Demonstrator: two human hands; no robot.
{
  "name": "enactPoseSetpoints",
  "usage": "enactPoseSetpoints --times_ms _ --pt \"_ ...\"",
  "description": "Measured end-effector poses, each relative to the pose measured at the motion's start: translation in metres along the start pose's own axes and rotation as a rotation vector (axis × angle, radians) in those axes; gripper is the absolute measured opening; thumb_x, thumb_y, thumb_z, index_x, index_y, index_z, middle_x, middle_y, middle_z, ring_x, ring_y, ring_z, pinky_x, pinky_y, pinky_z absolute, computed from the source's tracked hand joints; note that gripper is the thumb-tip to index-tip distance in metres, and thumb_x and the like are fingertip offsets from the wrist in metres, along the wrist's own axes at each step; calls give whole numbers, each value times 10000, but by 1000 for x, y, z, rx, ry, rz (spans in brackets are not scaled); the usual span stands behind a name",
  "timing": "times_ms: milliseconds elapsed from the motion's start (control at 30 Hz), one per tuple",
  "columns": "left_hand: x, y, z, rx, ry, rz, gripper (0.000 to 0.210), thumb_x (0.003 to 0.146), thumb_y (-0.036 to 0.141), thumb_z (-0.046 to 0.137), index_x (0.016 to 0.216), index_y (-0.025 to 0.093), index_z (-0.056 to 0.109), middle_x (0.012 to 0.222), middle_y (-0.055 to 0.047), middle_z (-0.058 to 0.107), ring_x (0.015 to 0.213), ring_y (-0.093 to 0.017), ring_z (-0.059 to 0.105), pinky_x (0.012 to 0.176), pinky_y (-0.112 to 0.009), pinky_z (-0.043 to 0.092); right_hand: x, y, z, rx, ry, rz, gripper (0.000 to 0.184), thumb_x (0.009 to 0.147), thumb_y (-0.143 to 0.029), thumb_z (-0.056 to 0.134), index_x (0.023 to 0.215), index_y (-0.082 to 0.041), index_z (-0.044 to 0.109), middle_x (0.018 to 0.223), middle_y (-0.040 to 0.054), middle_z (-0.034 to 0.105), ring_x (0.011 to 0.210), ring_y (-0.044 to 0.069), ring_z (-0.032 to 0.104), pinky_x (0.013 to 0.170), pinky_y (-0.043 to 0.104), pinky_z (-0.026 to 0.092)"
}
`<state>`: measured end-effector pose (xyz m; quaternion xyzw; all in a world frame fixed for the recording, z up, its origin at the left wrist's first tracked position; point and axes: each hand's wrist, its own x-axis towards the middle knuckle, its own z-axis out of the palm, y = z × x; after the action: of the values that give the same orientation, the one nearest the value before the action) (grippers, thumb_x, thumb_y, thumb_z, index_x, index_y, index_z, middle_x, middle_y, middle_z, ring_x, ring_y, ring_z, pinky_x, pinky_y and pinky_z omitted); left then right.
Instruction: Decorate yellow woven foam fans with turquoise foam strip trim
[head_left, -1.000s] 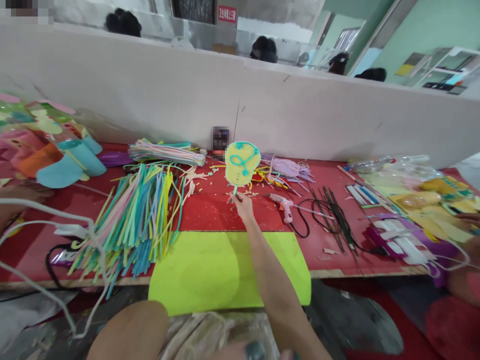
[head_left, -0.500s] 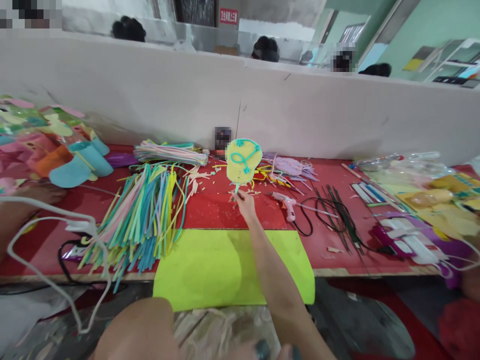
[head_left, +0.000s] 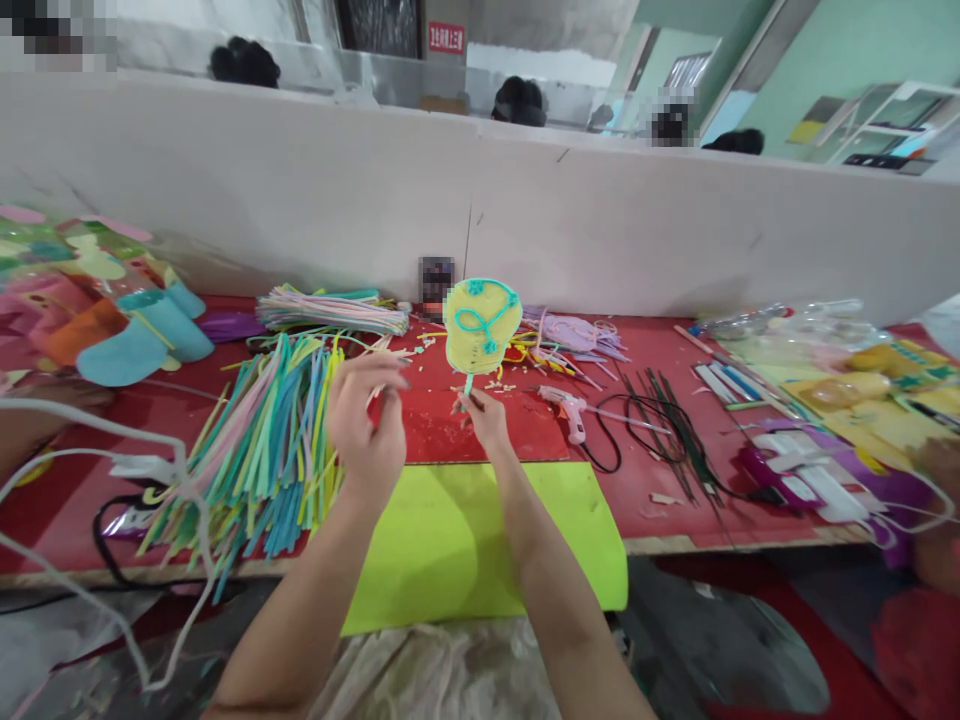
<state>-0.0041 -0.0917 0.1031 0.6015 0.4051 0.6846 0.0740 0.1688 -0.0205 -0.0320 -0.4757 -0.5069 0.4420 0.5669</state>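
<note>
Lime green, a sheet (head_left: 427, 560) lies across the front of the red table (head_left: 637, 520). Left of the sheet sprawls a heap of fuzzy strips (head_left: 262, 450), its near side partly covered by the left arm; right of the sheet rests a pink glue gun (head_left: 574, 420). Beyond the sheet, the right hand (head_left: 486, 415) pinches the short handle of a yellow fan (head_left: 484, 325), upright. The left hand (head_left: 367, 415), blurred, is apart from it, over the sheet's far-left corner, fingers parted and half curled.
</note>
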Motion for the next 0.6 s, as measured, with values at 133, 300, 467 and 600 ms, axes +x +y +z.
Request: enactPoseSetpoints --times_ms 133,300,467,600 --pt "-6 -75 52 -234 -171 -297 274 837 336 549 1079 213 591 1134 -75 613 1053 -189 583 931 -357 467 -6 2 6 -4 -21 23 405 764 -506 551 982 -179 647 711 25 633 625 138 591 421 193 451" --pt "-44 -133 81 -483 -304 -611 412 742 427 639 1073 184 600 1083 -95 650 961 -220 634 874 -395 506 -9 5 11 -113 -85 16 357 764 -486 559 889 -170 665 679 8 639 527 110 535 475 221 472" --pt "-49 -140 76 -552 -207 -721 361 685 417 693 936 165 630 917 -62 685 833 -195 654 805 -375 537 -13 6 15 -165 -163 6 347 769 -479 558 884 -173 672 706 12 662 543 123 559 473 225 462" --pt "-41 -145 68 -528 -167 -728 430 667 425 708 996 158 635 947 -74 691 791 -198 665 746 -367 549 -16 7 19 -187 -210 9 319 754 -476 580 813 -177 675 691 10 670 593 137 593 506 224 460"
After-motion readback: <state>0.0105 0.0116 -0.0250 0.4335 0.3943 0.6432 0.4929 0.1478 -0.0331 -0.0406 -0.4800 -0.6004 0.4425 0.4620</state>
